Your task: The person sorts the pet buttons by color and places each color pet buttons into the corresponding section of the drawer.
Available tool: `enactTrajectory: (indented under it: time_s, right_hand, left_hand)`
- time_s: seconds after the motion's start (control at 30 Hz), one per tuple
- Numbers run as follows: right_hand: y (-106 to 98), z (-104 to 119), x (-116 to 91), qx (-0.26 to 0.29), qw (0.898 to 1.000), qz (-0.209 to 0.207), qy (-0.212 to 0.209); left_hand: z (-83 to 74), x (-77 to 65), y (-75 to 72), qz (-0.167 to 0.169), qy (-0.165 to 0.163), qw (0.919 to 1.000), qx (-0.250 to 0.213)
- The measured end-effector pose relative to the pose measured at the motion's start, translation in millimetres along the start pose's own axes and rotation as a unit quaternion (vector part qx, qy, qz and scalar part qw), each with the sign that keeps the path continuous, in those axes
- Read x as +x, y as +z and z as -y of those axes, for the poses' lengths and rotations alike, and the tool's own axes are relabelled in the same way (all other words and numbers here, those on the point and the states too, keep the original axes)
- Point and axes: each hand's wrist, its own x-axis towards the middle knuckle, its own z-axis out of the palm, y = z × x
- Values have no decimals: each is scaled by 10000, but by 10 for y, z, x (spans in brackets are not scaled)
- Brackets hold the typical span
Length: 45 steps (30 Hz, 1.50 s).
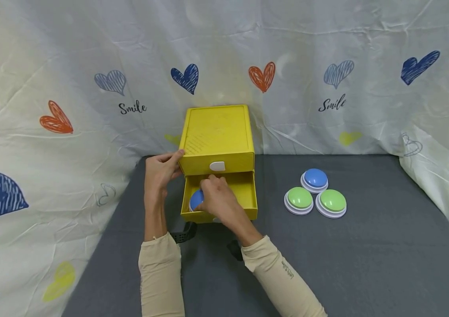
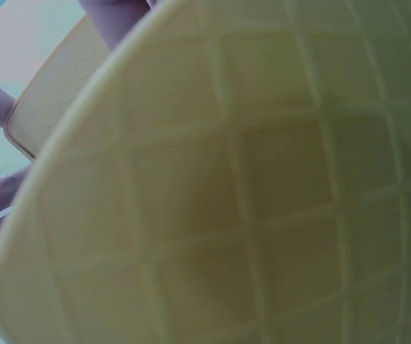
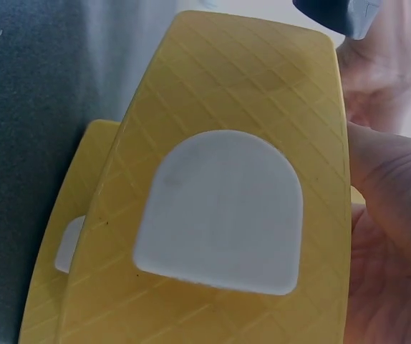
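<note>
From where I stand, the yellow drawer unit [image 1: 216, 132] is a box-shaped housing with a smooth rimmed lid and rounded corners. The upper drawer [image 1: 194, 166] is closed and carries a white tab [image 1: 217, 166] with one flat edge and one rounded edge. The lower drawer [image 1: 246, 193] is pulled out; its front wears a raised, waffle-like diamond lattice, seen in the right wrist view.

Inside the lower drawer, at the left, sits a blue button [image 1: 196, 199]: a glossy dome on a white base. The right hand [image 1: 220, 199] is in this drawer, fingers bent, thumb side next to the blue button. I cannot tell whether it has a grip on it. The left hand [image 1: 160, 171] is partly open, fingers extended; a fingertip touches the upper left front corner of the unit.

To the right, on the matte dark grey table [image 1: 367, 255], a second blue button [image 1: 314, 178] stands behind two green buttons [image 1: 299, 197], all round-domed on white flanged bases. Behind hangs a creased drape [image 1: 224, 39] printed with hearts.
</note>
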Motion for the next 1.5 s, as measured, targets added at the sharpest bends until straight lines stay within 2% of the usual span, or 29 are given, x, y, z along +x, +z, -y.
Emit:
enactTrajectory:
  time_s: [0.1, 0.3, 0.63, 0.87, 1.07, 1.2, 1.33, 1.5]
  right_hand:
    - [-8, -9, -14, 34, 10000, 53, 64]
    - [-43, -60, -62, 502, 9984, 3, 253]
    - [-281, -190, -353, 614, 9929, -928, 431]
    - [-465, -317, -519, 766, 9851, -1334, 764]
    - [-564, -505, -680, 972, 9708, -1891, 1108]
    - [-613, -668, -773, 895, 9630, -2150, 1353]
    - [-652, -873, -830, 722, 9593, -2242, 1556]
    - [-698, -1143, -863, 449, 9614, -2091, 1733]
  left_hand:
    - [-6, 2, 9, 15, 18, 10000, 4]
    - [-15, 1, 30, 58, 13, 10000, -16]
    - [-45, 10, 52, -5, 32, 10000, -21]
    - [-21, -2, 16, -127, 80, 9997, -174]
    - [10, -9, 11, -91, 69, 9997, -218]
    - [19, -9, 5, -119, 30, 9997, -224]
    - [14, -3, 6, -99, 38, 9998, -196]
    - [15, -3, 24, -71, 41, 9999, -113]
